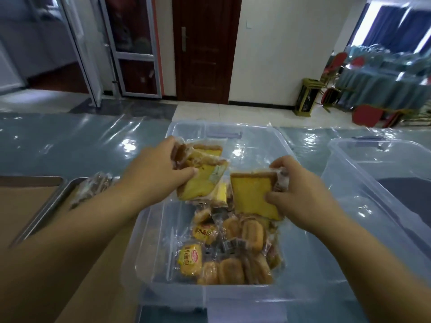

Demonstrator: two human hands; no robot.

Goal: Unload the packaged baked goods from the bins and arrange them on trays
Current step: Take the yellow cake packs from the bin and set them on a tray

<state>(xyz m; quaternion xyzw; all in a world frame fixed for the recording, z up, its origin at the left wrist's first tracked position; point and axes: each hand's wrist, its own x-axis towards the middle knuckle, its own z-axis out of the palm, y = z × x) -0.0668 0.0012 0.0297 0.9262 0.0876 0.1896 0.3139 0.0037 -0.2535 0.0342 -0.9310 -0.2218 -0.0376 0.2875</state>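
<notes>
Glossy plastic-covered table (70,141); hands grip square wrapped cake slices (253,194).

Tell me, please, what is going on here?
A person is emptying a clear bin. The left hand grips several wrapped cake slices; the right hand pinches one more slice, both above the bin. Many buns lie in it. A tray at left holds a few packs.
</notes>
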